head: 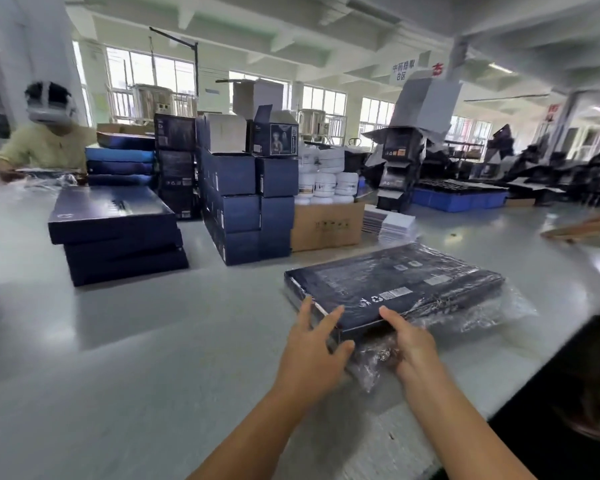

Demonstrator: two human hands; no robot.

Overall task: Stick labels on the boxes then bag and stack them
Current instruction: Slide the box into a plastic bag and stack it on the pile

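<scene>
From the head view, a flat dark box (395, 282) lies on the counter (153, 341), most of it inside a clear bag (492, 313) and its near end at the bag's mouth. The left hand (312, 344), fingers spread flat, braces the box's near corner, likely to steady it. The right hand (414, 344) seems to clutch the bunched bag mouth. A stack of similar boxes (115, 230) sits well apart to the left.

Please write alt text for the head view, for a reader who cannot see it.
On a grey table, the left hand touches the near corner of a flat dark box partly inside a clear plastic bag; the right hand grips the bag.
</scene>
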